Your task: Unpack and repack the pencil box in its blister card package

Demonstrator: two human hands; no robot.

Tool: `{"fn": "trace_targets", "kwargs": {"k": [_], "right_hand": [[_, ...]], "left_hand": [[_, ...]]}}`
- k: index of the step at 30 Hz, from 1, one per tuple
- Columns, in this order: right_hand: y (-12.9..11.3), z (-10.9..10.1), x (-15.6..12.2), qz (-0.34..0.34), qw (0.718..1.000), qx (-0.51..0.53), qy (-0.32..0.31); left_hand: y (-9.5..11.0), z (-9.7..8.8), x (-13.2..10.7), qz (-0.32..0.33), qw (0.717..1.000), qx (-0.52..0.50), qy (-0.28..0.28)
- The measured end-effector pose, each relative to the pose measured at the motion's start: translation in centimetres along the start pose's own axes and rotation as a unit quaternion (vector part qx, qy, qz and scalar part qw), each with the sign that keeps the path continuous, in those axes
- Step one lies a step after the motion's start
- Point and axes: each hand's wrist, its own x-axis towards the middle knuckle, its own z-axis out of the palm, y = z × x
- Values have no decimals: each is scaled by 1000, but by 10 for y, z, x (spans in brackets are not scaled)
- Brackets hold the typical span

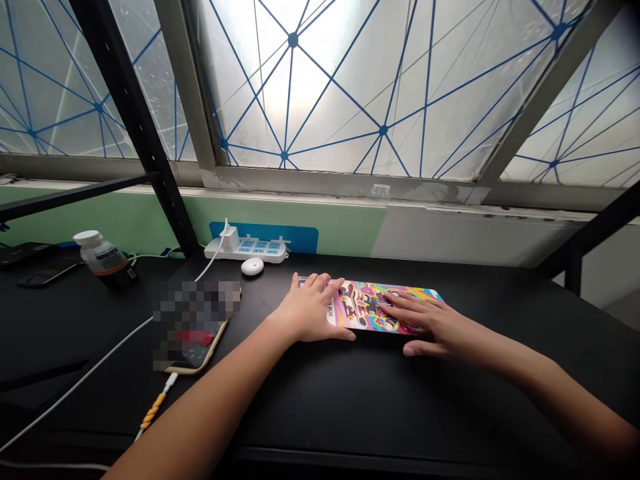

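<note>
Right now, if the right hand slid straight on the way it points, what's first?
The right hand rests on the printed box, so sliding across it, the left hand looks first in line, though depth is unclear.

The left hand and right hand rest flat on a colourful box. It lies on a black desk, below a power strip.
</note>
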Motion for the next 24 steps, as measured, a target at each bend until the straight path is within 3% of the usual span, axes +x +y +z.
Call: {"fn": "trace_targets", "kwargs": {"k": [4, 7, 11, 16, 20, 24], "right_hand": [[8, -13, -3, 18, 1000, -9, -8], [-5, -17, 5, 33, 998, -41, 21], [-45, 4, 33, -8, 992, -60, 107], [-78, 34, 71, -63, 983, -100, 138], [-67, 32, 79, -86, 984, -93, 124], [-29, 31, 58, -77, 985, -79, 131]], "left_hand": [[-2, 0, 0, -4, 1000, -5, -10], [-3, -3, 0, 8, 1000, -13, -11], [-2, -8, -1, 3, 999, -48, -26], [-10, -10, 1, -38, 996, -69, -32], [-18, -9, 1, -52, 996, -68, -34], [-20, -9, 2, -56, 996, -60, -45]]}}
